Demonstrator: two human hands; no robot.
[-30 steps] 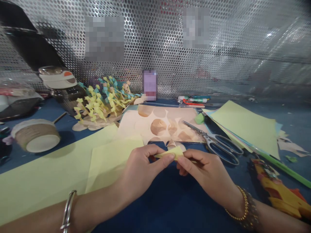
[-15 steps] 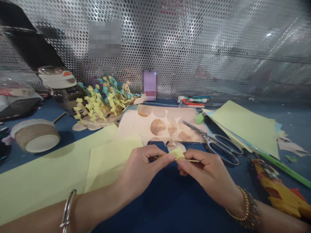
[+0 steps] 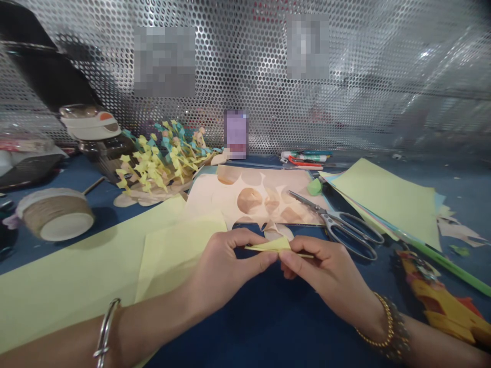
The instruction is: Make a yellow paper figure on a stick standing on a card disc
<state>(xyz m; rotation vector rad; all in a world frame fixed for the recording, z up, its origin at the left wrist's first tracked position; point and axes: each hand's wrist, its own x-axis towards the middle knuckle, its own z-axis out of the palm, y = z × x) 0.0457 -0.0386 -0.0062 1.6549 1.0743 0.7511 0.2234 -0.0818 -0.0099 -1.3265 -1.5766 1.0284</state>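
A small folded piece of yellow paper [image 3: 273,245] is held between my two hands, with a pointed flap on its left and a thin strip end sticking out to the right. My left hand [image 3: 233,260] pinches it from the left between thumb and fingers. My right hand [image 3: 320,263] grips its right part, thumb in front and fingers curled behind. Just behind the fingers lies a pale paper disc [image 3: 279,232]. Grey-handled scissors [image 3: 337,225] rest past my right hand. Large yellow sheets [image 3: 169,255] lie beside and under my left forearm.
Peach paper with round cut-outs [image 3: 218,199] lies ahead. Folded-paper stems [image 3: 153,168] in yellow and blue stand at back left, near a twine-wrapped cup [image 3: 57,212]. A stack of coloured sheets [image 3: 391,199], a green cutter [image 3: 448,263] and a yellow tool [image 3: 441,301] lie right.
My left thumb and forefinger have parted a little, so more of the yellow paper's pointed flap shows. My right hand has hardly moved.
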